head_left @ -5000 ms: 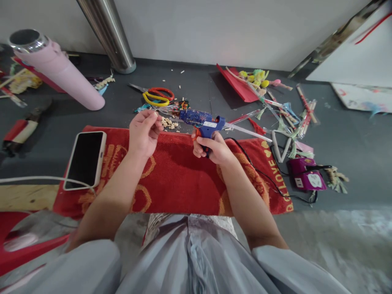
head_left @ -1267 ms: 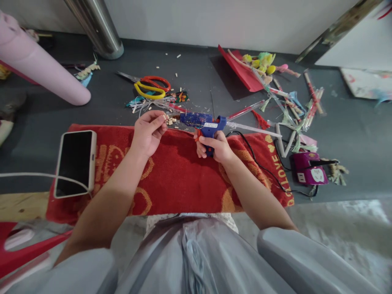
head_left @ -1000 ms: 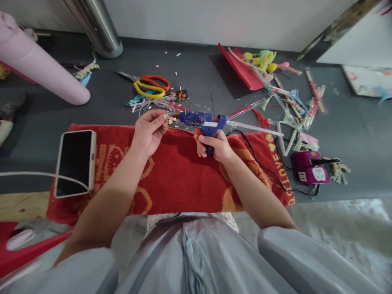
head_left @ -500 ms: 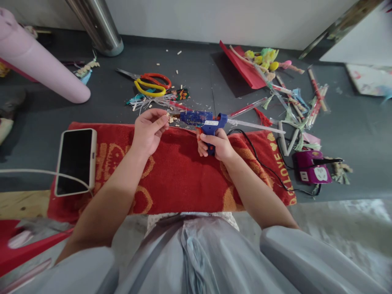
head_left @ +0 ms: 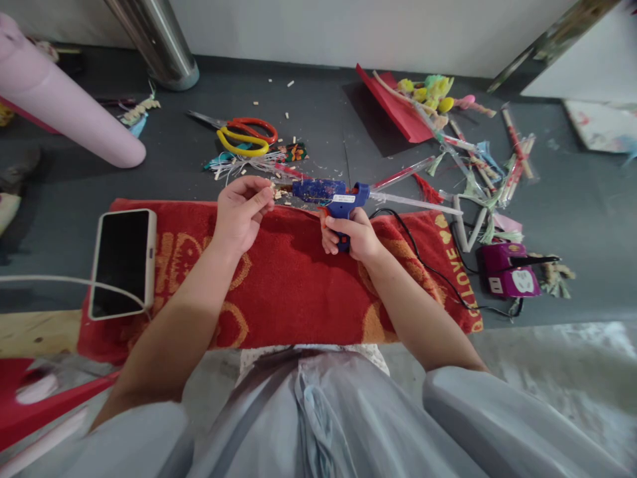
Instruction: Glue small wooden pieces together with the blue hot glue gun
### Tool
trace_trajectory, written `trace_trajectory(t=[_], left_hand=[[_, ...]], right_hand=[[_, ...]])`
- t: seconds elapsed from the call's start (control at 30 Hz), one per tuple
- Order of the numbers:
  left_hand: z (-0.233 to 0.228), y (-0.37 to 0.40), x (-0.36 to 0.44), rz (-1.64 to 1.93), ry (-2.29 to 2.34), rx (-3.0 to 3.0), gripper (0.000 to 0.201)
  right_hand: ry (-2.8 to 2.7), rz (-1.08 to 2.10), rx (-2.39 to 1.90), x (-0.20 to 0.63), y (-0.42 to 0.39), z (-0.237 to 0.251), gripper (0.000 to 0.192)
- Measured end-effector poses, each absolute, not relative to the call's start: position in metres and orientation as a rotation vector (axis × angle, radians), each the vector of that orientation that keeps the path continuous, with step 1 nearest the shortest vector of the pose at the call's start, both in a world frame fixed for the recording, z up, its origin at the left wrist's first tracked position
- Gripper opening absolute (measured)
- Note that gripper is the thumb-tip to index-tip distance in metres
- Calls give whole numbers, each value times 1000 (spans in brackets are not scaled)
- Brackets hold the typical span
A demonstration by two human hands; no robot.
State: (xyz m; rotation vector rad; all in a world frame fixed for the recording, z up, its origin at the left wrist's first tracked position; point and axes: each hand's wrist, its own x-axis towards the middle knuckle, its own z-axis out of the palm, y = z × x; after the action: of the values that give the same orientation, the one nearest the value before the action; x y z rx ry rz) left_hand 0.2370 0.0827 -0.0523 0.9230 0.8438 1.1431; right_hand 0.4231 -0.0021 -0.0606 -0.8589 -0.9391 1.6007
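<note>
Right hand wrapped round the grip of the blue glue gun, fingers at the orange trigger. Gun sits mid-scene at the towel's far edge, nozzle to the left, clear glue stick poking out the back to the right. Left hand pinches a small pale piece between thumb and fingertips, right at the nozzle; can't tell if the two touch.

Clutter: loose pale bits crowd the nozzle, so little bare table there. Just beyond, a tangle of white strands, with scissors on its far side, handles to the right, blades to the left. Gun's barrel is dirty with specks.

Black cord snakes over the right part of the red towel, past the right forearm, toward the purple box at right. Far right is busy: red paper, yellow-green flowers, wrapped sticks, white frame.

Near left: phone face up on the towel, white cable across its near end. Far left: pink bottle, steel cylinder beyond it.
</note>
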Motion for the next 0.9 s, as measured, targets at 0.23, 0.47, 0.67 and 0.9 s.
trace_trajectory(t=[0.23, 0.47, 0.67, 0.9], left_hand=[[-49, 82, 238, 1150, 869, 909, 19], [-50, 83, 238, 1176, 827, 871, 19], [-51, 83, 237, 1148, 860, 895, 18], [-50, 82, 238, 1148, 864, 897, 19]], right_hand=[[-956, 1605, -871, 423, -1, -61, 32], [-952, 1611, -873, 423, -2, -59, 27], [-960, 1594, -882, 424, -2, -59, 28], [-949, 1603, -894, 423, -3, -58, 28]])
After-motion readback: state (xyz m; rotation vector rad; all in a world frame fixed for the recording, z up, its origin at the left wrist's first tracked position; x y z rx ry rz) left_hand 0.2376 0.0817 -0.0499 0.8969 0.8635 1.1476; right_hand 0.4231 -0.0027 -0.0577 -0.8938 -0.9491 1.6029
